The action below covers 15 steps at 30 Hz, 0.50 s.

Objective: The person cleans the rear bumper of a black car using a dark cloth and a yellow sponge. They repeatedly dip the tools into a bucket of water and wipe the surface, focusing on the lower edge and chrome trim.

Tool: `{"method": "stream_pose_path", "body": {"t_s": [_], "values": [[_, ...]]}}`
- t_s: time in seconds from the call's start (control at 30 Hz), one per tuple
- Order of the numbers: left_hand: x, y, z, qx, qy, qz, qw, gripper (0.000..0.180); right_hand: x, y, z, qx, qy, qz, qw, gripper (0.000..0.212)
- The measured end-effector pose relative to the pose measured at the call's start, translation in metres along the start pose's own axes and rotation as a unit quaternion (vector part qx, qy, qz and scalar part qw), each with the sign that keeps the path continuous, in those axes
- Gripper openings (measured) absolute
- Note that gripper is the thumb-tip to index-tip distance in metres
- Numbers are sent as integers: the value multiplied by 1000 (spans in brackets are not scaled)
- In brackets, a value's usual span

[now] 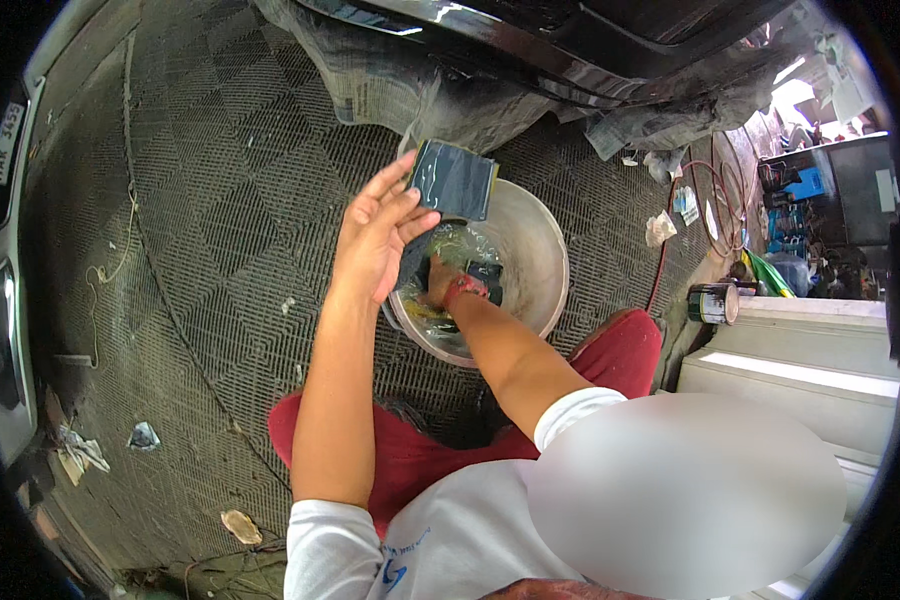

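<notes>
Room inside the bucket (538,240) lies between your right hand (440,282) and the right wall; your right forearm crosses the near rim and blocks that edge. Your left hand (375,235), with a dark flat block (454,182), obstructs entry at far left, and paper sheeting (370,75) limits reach beyond. Leftward passage runs over the ridged mat (200,220); your right knee (625,345) obstructs the near-right side.

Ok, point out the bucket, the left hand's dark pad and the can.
Bucket (537,237), head view, on the bare inner wall.
Dark pad (454,181), head view, middle of its face.
Can (708,303), head view, on its side.
</notes>
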State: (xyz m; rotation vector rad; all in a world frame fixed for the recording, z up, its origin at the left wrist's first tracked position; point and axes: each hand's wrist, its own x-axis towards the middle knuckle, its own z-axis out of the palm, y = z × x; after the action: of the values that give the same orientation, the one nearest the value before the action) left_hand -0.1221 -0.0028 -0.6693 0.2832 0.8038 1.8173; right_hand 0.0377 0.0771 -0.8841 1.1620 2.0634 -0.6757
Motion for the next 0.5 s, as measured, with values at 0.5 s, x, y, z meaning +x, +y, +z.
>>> {"method": "stream_pose_path", "body": {"t_s": [0.5], "values": [[4,-3,-3,-36,22,-14,999,50,-158,64,-147,639,276,-219,684,64]]}}
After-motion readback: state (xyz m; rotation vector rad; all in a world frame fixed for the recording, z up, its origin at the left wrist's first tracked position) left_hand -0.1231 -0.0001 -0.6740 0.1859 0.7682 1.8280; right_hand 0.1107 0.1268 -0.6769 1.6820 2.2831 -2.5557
